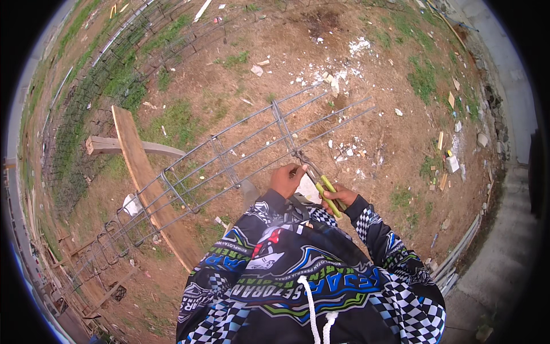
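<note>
White drawstrings point(314, 312) dangle from a patterned racing-style jersey point(298, 275) as a person bends over a long steel rebar cage point(229, 163) lying across a wooden plank point(150, 189) on bare, patchy ground. Right hand point(339, 196) is closed around yellow-handled pincers point(323, 192) (jaws at a cage bar), while the left hand point(286, 179) curls its fingers against the same bar, just beside the tool.

One head-worn fisheye view — looking steeply down, close over the rebar cage point(240, 155).
</note>
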Tool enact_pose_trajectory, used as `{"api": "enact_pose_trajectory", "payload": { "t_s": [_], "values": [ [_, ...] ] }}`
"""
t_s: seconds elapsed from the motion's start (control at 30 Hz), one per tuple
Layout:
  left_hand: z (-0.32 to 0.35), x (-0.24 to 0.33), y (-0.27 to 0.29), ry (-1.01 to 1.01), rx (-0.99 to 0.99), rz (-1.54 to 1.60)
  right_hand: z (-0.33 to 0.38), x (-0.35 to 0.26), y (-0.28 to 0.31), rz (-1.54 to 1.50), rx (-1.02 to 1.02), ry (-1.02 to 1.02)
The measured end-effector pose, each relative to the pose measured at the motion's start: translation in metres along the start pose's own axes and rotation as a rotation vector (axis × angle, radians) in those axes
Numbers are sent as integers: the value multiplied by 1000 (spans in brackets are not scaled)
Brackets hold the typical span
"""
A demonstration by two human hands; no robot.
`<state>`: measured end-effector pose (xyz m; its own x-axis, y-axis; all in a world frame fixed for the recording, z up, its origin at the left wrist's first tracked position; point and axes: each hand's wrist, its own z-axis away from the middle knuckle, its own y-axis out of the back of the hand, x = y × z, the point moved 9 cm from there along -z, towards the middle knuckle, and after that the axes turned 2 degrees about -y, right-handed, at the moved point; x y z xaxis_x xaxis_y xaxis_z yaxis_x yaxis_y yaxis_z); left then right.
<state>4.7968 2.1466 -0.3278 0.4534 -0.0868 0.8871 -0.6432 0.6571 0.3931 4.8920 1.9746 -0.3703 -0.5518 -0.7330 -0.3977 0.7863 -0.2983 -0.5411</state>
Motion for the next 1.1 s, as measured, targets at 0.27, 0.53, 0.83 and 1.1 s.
{"api": "enact_pose_trajectory", "payload": {
  "t_s": [0.27,0.53,0.83,1.1],
  "values": [
    [-5,-43,-37,203,-155,413,-5,21,-22,-263,-124,88],
    [0,-40,-35,164,-75,330,3,-7,-29,230,270,133],
    [-3,-76,-75,330,-176,775,47,-42,-27,1281,1017,410],
    [-13,-68,-111,442,-398,1275,-2,13,-23,-495,-382,-15]
  ]
}}
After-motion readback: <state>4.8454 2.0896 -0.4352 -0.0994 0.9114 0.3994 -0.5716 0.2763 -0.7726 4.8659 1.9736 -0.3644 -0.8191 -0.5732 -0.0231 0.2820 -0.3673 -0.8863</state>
